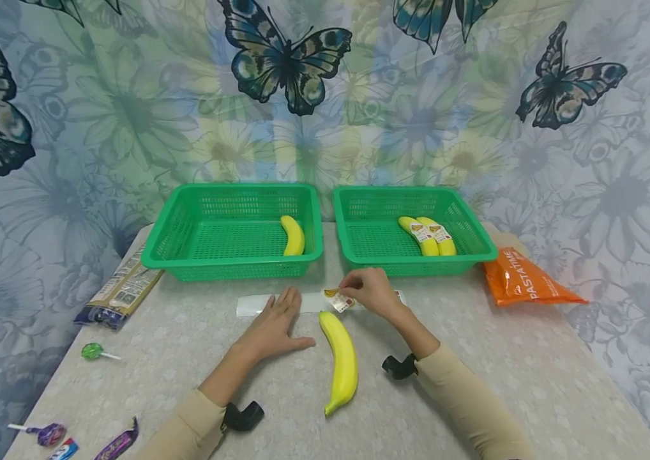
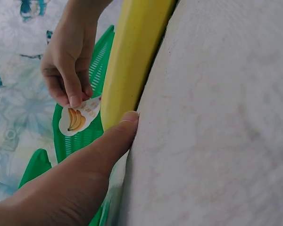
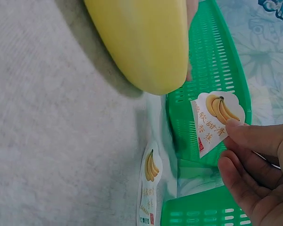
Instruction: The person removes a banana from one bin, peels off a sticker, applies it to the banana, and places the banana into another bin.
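One pinched banana sticker [image 3: 214, 118], PASTATIME bag [image 1: 523, 280]

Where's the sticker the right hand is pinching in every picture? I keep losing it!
Head: just right of the middle, a bit low; the sticker is in the right hand.
Left wrist: left of the middle, about halfway down.
Right wrist: right of the middle, about halfway down.
Shared landmark: the big front banana; in every view, the sticker appears near one end of it.
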The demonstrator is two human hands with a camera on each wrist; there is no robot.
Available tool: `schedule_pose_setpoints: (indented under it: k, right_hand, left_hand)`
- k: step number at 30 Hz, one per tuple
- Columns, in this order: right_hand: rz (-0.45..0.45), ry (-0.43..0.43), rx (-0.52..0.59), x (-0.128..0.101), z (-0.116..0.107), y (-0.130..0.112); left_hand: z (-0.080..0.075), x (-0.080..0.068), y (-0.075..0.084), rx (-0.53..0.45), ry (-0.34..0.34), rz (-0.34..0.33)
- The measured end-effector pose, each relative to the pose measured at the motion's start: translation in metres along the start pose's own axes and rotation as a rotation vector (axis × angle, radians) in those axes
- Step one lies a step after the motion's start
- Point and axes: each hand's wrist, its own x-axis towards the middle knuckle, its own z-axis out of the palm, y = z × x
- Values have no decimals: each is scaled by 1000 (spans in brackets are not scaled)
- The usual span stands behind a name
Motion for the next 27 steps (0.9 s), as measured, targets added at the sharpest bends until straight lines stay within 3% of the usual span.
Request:
schedule_pose_setpoints:
  k: [4,9,14,18,27]
  right_hand:
    - [16,8,6,-5,-2,-2]
    - [41,19,23,-14,-7,-6]
    - [32,55,56,-22,-12,-8]
    - [32,80,69,-29,-17,-10]
    - [40,92,137,-46,-23,-18]
  left_hand:
    - [-1,1,3,16,63,13]
    - [0,-3,14,-122,82,9]
    - [2,-12,37,-313,24,-2]
    - [4,-19,52,-391,-28,-1]
    - [13,-25,65,-378,-87,12]
